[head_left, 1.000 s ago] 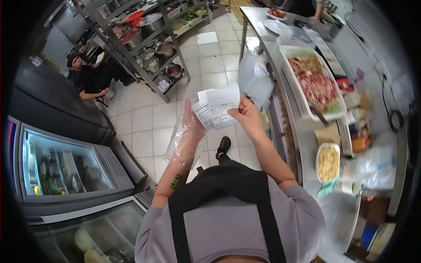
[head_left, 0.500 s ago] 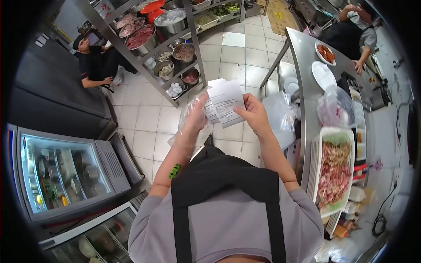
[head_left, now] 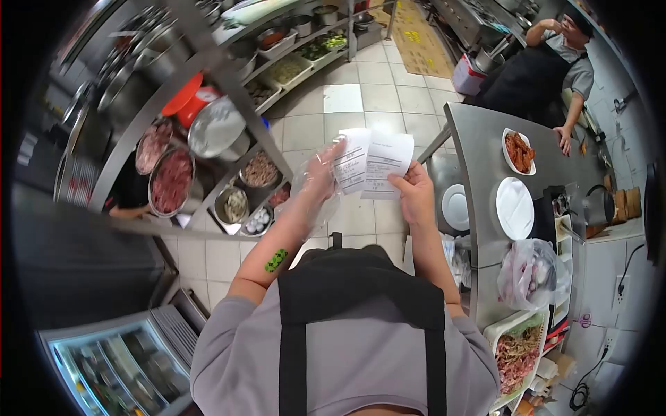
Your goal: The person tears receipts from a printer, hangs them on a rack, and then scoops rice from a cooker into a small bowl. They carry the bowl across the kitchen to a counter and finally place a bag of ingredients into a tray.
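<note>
My left hand (head_left: 320, 173) is closed on a white printed receipt (head_left: 352, 163). A clear plastic bag (head_left: 326, 208) hangs loosely about that hand and wrist. With its thumb over the lower edge, my right hand (head_left: 418, 194) pinches a second receipt (head_left: 390, 158). Both slips are held up side by side in front of me, their inner edges meeting or slightly overlapping. Their printing is too small to read. The fingers of my left hand are partly hidden behind paper and plastic.
At left stands a metal shelf rack (head_left: 142, 128) with bowls of meat (head_left: 173, 182). A steel counter (head_left: 485, 145) on the right bears a dish of reddish food (head_left: 519, 151), white plates (head_left: 515, 208), a plastic bag (head_left: 528, 274) and a meat tray (head_left: 517, 353). Behind it stands a co-worker (head_left: 534, 83).
The two receipts, overlapping before, are now spread apart side by side. My view has shifted upward, showing more of the shelves and the co-worker at right. The seated person at left is mostly hidden.
</note>
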Motion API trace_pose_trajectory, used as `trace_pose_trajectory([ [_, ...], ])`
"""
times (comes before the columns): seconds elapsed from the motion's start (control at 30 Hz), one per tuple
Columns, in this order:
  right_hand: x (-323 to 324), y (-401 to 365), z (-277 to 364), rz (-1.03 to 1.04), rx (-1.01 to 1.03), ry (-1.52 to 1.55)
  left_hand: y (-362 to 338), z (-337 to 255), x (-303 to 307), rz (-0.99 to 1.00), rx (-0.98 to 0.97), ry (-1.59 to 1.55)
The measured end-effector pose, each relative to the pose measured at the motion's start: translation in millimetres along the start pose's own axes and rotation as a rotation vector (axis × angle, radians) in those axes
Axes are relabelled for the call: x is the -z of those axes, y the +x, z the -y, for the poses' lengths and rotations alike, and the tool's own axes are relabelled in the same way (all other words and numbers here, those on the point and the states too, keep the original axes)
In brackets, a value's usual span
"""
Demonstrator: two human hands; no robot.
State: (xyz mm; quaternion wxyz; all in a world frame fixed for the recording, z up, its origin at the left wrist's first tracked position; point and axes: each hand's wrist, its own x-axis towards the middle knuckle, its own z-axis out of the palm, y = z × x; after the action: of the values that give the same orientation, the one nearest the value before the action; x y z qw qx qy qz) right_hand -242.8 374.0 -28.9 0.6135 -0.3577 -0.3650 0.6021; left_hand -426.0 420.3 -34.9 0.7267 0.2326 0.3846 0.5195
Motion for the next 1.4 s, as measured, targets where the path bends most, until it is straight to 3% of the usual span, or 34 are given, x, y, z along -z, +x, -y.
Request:
trace_pose_trajectory([
  [0.27, 39, 161, 12, -0.003, 0.038, -0.061, 179, -16, -51, 0.037, -0.108, 0.001],
  [0.33, 42, 207, 26, 0.057, 0.038, -0.039, 213, -32, -72, -0.051, -0.611, 0.660],
  [0.5, 59, 313, 69, 0.103, 0.030, -0.107, 307, -66, -123, -0.059, -0.437, 0.438],
  [0.57, 65, 349, 76, 0.144, 0.089, -0.141, 327, -80, -144, -0.022, -0.356, 0.217],
  [0.77, 100, 446, 90, -0.002, 0.199, -0.322, 456, -89, -185, 0.100, -0.271, -0.250],
  [0.83, 115, 474, 95, -0.083, 0.235, -0.351, 499, -92, -202, 0.144, -0.235, -0.259],
  [0.9, 130, 498, 113, -0.169, 0.240, -0.250, 540, -99, -228, 0.166, -0.051, -0.340],
  [1.03, 175, 532, 147, -0.346, 0.400, -0.301, 625, -103, -269, 0.313, -0.058, -0.247],
  [1.1, 208, 540, 163, -0.435, 0.556, -0.462, 648, -108, -295, 0.185, -0.025, -0.066],
  [1.17, 222, 533, 195, -0.639, 0.704, -0.680, 694, -97, -299, 0.471, 0.170, -0.089],
  [1.2, 229, 530, 210, -0.778, 0.730, -0.669, 705, -90, -304, 0.483, 0.193, -0.040],
  [1.23, 227, 518, 234, -0.969, 0.752, -0.773, 704, -87, -314, 0.446, 0.248, 0.018],
  [1.33, 248, 486, 300, -1.288, 0.899, -1.121, 735, -64, -318, 0.559, 0.272, 0.082],
  [1.37, 274, 468, 324, -1.425, 0.883, -1.385, 742, -59, -320, 0.561, 0.251, 0.108],
  [1.4, 255, 463, 356, -1.540, 0.923, -1.394, 750, -55, -324, 0.557, 0.228, 0.133],
])
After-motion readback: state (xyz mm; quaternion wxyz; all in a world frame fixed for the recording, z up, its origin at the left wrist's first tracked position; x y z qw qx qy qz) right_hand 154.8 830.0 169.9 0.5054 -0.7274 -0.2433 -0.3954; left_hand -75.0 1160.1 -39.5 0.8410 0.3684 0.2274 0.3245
